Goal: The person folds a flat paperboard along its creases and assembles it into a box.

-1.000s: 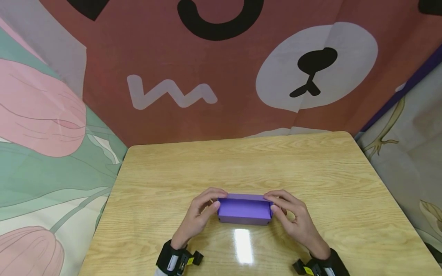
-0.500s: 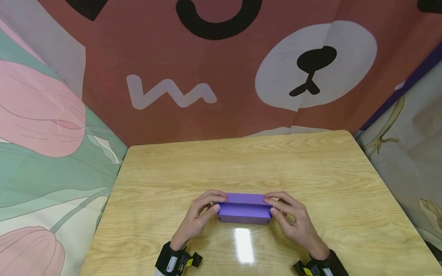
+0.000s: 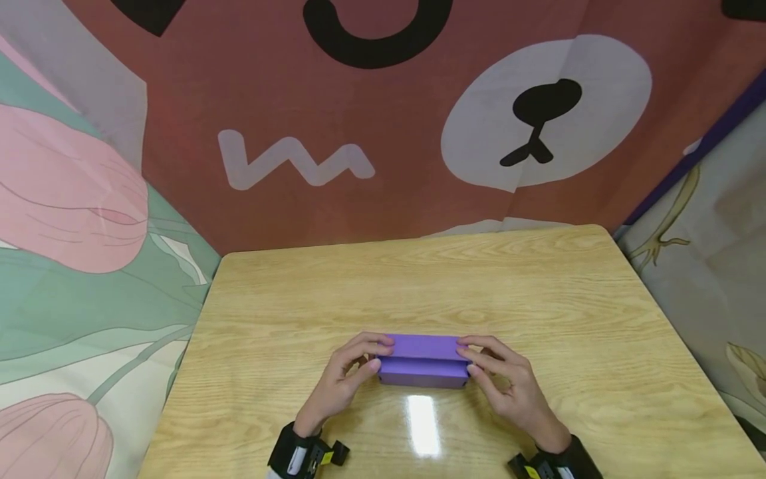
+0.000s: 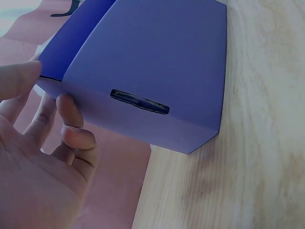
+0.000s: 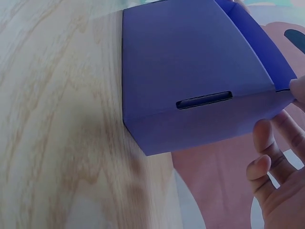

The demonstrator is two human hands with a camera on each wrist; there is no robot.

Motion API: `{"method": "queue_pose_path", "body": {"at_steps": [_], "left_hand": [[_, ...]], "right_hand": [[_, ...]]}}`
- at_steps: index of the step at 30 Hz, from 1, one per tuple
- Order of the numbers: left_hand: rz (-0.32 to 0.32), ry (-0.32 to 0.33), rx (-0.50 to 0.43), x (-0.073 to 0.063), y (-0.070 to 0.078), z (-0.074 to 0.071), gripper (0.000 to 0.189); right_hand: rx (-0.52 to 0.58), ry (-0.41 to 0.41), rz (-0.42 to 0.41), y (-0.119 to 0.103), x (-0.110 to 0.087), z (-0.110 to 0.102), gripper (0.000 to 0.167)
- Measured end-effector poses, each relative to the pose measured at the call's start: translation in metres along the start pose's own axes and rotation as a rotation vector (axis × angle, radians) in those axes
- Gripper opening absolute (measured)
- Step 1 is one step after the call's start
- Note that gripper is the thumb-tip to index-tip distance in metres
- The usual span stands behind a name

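A long purple cardboard box (image 3: 423,380) stands on the table in front of me. Its flap lid (image 3: 425,346) slopes forward from the back edge, and a gap at the front still shows some of the inside. My left hand (image 3: 342,378) grips the left end, fingertips on the lid's corner and thumb near the front corner. At the right end my right hand (image 3: 513,382) holds the matching corner the same way. Both wrist views show a narrow slot (image 4: 139,101) along a lower edge at each end. The box's floor is hidden.
A wood-grain table (image 3: 287,293) lies under the box, with a bright light reflection (image 3: 423,426) in front of it. Behind hangs a printed brown cloth (image 3: 407,199); patterned cloths flank the left and right. Black camera straps (image 3: 297,452) are on both wrists.
The box's lid has swung forward and down under both hands, covering more of the opening. The box stays in place, and the hands have shifted only slightly.
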State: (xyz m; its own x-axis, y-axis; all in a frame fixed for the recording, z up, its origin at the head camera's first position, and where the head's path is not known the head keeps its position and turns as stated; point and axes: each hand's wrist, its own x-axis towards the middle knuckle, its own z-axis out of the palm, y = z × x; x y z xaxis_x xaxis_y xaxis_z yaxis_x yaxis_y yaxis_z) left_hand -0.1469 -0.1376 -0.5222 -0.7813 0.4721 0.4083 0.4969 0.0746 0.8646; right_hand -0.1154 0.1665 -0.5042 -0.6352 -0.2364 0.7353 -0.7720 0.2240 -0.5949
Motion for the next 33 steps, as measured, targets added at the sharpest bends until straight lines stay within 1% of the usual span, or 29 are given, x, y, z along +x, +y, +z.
{"method": "queue_pose_path", "body": {"at_steps": [3,6,11,16,20,22,24,25,26,27,28,29,31,32,33], "left_hand": [[-0.013,-0.006,-0.014,-0.001,-0.001,0.000,0.033],[-0.022,-0.009,-0.027,-0.002,-0.001,0.000,0.031],[-0.012,-0.003,-0.044,-0.002,-0.002,0.001,0.031],[-0.004,0.004,-0.054,-0.003,-0.003,0.002,0.030],[0.025,0.006,-0.058,-0.004,-0.003,0.003,0.033],[0.025,0.014,-0.070,-0.003,-0.001,0.003,0.036],[0.010,0.030,-0.080,-0.003,0.000,0.004,0.043],[-0.014,0.044,-0.076,-0.003,0.000,0.005,0.046],[-0.058,0.065,-0.063,-0.003,0.001,0.005,0.048],[-0.111,0.086,-0.039,-0.002,0.001,0.006,0.049],[-0.178,0.101,-0.018,-0.002,0.002,0.007,0.048],[-0.251,0.109,-0.001,-0.002,0.002,0.007,0.048],[-0.405,0.101,0.029,-0.003,0.003,0.010,0.047],[-0.471,0.083,0.035,-0.003,0.004,0.011,0.050],[-0.518,0.058,0.040,-0.004,0.005,0.012,0.053]], "right_hand": [[0.009,0.008,-0.018,0.004,-0.003,0.002,0.042],[0.026,0.019,-0.048,0.009,-0.005,0.003,0.037],[0.053,0.037,-0.103,0.018,-0.007,0.004,0.029],[0.052,0.038,-0.118,0.025,-0.012,0.005,0.027],[0.048,0.028,-0.084,0.030,-0.018,0.006,0.029],[0.040,0.027,-0.037,0.029,-0.020,0.007,0.034],[0.018,0.033,0.049,0.027,-0.023,0.007,0.042],[-0.002,0.034,0.112,0.025,-0.024,0.007,0.047],[-0.021,0.031,0.174,0.023,-0.025,0.007,0.050],[-0.030,0.027,0.244,0.022,-0.025,0.006,0.052],[-0.018,0.015,0.315,0.021,-0.025,0.005,0.052],[-0.015,-0.016,0.397,0.021,-0.026,0.004,0.051],[0.027,-0.087,0.538,0.019,-0.026,0.003,0.046],[0.058,-0.126,0.604,0.018,-0.026,0.003,0.045],[0.090,-0.163,0.672,0.016,-0.026,0.003,0.046]]}}
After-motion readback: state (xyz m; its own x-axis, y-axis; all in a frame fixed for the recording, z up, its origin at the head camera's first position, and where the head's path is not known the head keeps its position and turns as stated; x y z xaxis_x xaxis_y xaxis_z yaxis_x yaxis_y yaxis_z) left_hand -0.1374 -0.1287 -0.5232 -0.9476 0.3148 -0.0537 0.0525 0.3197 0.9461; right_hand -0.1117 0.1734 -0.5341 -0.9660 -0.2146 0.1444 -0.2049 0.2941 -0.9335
